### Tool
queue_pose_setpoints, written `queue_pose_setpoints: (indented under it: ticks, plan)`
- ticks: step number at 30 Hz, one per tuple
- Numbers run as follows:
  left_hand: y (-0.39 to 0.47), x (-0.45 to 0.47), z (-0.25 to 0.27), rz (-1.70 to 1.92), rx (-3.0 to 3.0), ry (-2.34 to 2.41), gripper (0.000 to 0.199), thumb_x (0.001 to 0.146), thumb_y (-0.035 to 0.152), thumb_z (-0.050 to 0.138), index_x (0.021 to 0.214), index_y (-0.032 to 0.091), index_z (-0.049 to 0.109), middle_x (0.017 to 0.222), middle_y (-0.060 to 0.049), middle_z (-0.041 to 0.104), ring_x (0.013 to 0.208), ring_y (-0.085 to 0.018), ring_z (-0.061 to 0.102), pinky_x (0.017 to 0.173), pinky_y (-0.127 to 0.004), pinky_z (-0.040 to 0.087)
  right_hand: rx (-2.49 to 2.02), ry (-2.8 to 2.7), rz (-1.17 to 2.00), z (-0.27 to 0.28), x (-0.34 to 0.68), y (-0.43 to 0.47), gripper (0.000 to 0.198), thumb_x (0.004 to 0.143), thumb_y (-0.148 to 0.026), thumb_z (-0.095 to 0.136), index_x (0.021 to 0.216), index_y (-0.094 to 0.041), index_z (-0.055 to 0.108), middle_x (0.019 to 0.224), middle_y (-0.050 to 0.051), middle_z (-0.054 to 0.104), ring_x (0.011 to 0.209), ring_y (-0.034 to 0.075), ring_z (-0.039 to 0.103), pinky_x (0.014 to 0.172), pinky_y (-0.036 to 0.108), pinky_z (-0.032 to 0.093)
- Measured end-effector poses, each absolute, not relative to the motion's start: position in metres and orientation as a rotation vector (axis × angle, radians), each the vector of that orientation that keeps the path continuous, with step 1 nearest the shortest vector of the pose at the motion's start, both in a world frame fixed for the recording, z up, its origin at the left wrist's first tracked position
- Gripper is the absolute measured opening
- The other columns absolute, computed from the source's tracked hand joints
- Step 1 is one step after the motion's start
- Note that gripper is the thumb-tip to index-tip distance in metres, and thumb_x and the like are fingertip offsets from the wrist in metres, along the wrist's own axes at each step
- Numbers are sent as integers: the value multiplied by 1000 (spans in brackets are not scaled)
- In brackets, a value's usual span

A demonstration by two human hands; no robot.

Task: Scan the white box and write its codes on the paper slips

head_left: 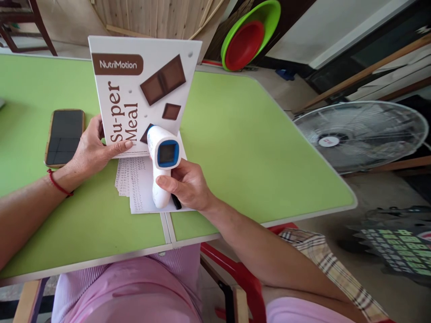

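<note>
My left hand (92, 148) grips the lower left edge of a white box (131, 98) printed "NutriMotion Su-per Meal" with chocolate pieces, its thumb across the front. The box stands upright, tilted a little. My right hand (188, 184) is wrapped round the handle of a white infrared thermometer (162, 190). Its blue-framed dark screen faces me, and its head is in front of the box's lower right part. Beneath lie sheets of paper (139, 202), some with handwriting, and a black pen (176, 202), partly hidden by my right hand.
A smartphone (65, 137) lies on the green table (242, 148), left of my left hand. Beyond the table's right edge stands a large fan (363, 134). Green (274, 13) and red (244, 45) basins lean at the back. A red chair (242, 278) is below the front edge.
</note>
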State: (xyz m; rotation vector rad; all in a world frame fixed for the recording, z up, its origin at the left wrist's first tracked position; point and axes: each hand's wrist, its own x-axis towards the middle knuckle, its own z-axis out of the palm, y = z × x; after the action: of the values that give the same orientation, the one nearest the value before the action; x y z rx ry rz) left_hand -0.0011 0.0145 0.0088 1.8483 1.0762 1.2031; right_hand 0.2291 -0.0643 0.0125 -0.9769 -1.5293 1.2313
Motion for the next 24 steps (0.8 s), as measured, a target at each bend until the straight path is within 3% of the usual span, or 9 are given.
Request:
queue_pose_setpoints:
  ticks: [6,11,17,24]
  plan:
    - [11,2,12,1239,1758,1022,63,75,58,82,115,17,58,120,-11,70,111,-31,67,95,-51,58,-966,-1553,1124,18,232,-63,34,77,-54,73,78,-22,62,65,-3,55,58,11,47,52,27,42]
    - [13,2,13,1362,1734,1010,65,75,59,81,119,20,54,122,-9,68,112,-29,66,98,-52,55,-1079,-1593,745,27,251,-57,30,77,-53,68,79,-23,64,69,-1,61,62,15,54,60,32,50]
    - [20,0,5,1426,1713,1022,69,76,55,83,126,25,45,132,-8,60,120,-29,62,94,-49,57,-1617,-1751,325,33,284,-46,33,75,-41,67,100,-20,70,90,7,71,77,22,63,70,38,53]
    - [25,-4,-2,1362,1909,1045,71,79,57,79,131,25,43,134,-3,58,120,-27,55,98,-47,51,-2100,-2015,145,25,292,-38,23,82,-34,65,97,-18,70,88,9,68,77,25,64,69,36,48]
